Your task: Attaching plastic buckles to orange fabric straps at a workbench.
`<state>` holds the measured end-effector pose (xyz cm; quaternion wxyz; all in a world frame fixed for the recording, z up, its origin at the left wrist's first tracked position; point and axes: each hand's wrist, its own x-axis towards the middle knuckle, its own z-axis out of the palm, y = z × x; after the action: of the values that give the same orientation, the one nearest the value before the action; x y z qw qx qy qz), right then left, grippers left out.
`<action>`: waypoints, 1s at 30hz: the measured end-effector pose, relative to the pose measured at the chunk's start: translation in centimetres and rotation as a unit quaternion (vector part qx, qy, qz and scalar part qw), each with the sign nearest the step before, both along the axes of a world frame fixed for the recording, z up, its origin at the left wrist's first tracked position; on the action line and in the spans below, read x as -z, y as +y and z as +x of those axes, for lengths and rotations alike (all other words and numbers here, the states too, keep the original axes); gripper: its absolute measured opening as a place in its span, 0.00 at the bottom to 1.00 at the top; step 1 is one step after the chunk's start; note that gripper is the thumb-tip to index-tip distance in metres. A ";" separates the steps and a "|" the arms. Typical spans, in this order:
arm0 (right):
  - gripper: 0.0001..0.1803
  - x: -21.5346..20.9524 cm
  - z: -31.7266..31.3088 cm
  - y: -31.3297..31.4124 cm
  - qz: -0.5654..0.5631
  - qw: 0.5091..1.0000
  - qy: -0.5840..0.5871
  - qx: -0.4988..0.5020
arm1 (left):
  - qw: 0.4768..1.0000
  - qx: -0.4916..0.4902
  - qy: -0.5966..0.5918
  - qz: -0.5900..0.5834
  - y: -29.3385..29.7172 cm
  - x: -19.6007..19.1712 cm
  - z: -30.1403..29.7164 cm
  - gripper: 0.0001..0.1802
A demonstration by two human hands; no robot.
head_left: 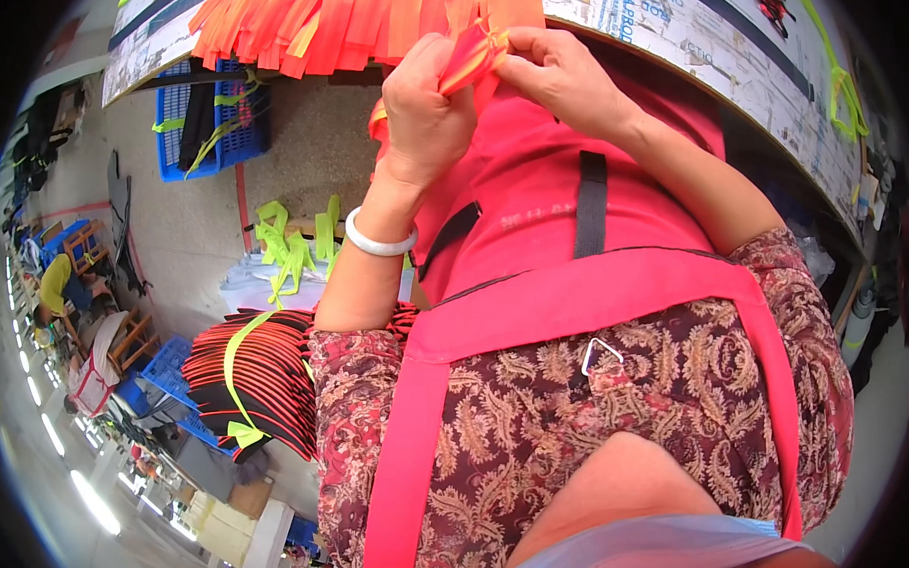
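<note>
My left hand (427, 115) is closed in a fist round a bright orange fabric strip (467, 63), with part of it sticking up past the fingers. Thumb and fingertips of my right hand (568, 85) pinch the strip's other side, close beside the left hand. Both hands are above my red apron (552, 210), just before the table edge. Many similar orange strips (365, 27) lie in a fringe over that edge, beyond the left hand. A white bangle (381, 236) circles my left wrist.
The table (666, 36) carries printed sheeting and a dark band. Yellow-green strips (845, 105) hang at the far right. A blue crate (209, 122) stands below left. Nearer lies a tied stack of dark, orange-edged pieces (253, 381). A person (56, 288) is at far left.
</note>
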<state>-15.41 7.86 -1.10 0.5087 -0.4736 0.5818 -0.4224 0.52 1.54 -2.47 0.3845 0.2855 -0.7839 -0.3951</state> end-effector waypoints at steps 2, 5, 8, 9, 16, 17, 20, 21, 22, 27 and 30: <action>0.11 0.0 0.4 -0.1 0.037 0.999 -0.030 0.012 | 0.994 -0.014 -0.027 -0.102 0.1 0.2 0.1 0.04; 0.11 0.5 0.3 0.1 0.081 0.996 -0.033 0.020 | 0.992 -0.009 0.015 -0.124 0.8 -1.2 -1.0 0.05; 0.11 1.6 -0.9 0.0 0.158 0.977 -0.140 -0.033 | 0.998 -0.005 0.060 0.012 0.5 -1.2 -1.2 0.01; 0.11 1.7 -1.7 -0.3 0.150 0.959 -0.239 -0.008 | 0.980 0.002 0.076 0.182 0.2 -1.0 -1.0 0.03; 0.18 1.0 -2.3 2.3 0.229 0.889 -0.388 0.083 | 0.892 0.064 0.106 0.434 -0.7 0.0 1.2 0.08; 0.18 1.3 -2.7 2.5 0.207 0.900 -0.382 0.043 | 0.892 0.063 0.107 0.435 -0.6 0.1 1.2 0.08; 0.17 0.8 -2.9 2.6 0.145 0.928 -0.342 0.014 | 0.894 0.068 0.080 0.435 -0.3 0.1 0.8 0.07; 0.17 0.7 -2.9 2.5 0.105 0.944 -0.311 0.024 | 0.887 0.055 0.083 0.451 0.0 -0.3 0.6 0.08; 0.17 0.8 -3.1 2.4 0.105 0.945 -0.309 0.022 | 0.879 0.043 0.087 0.466 0.2 -0.6 0.3 0.08; 0.13 0.5 -3.2 2.0 0.085 0.956 -0.279 -0.020 | 0.900 0.059 0.064 0.428 0.5 -0.9 0.1 0.09; 0.11 -0.3 -2.2 2.1 0.067 0.969 -0.236 0.001 | 0.909 0.071 0.068 0.404 0.8 -0.9 0.1 0.09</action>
<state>-17.58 9.99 -0.80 0.6623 -0.3246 0.4725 -0.4825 0.65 2.34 -1.56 0.2593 0.3328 -0.5475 -0.7227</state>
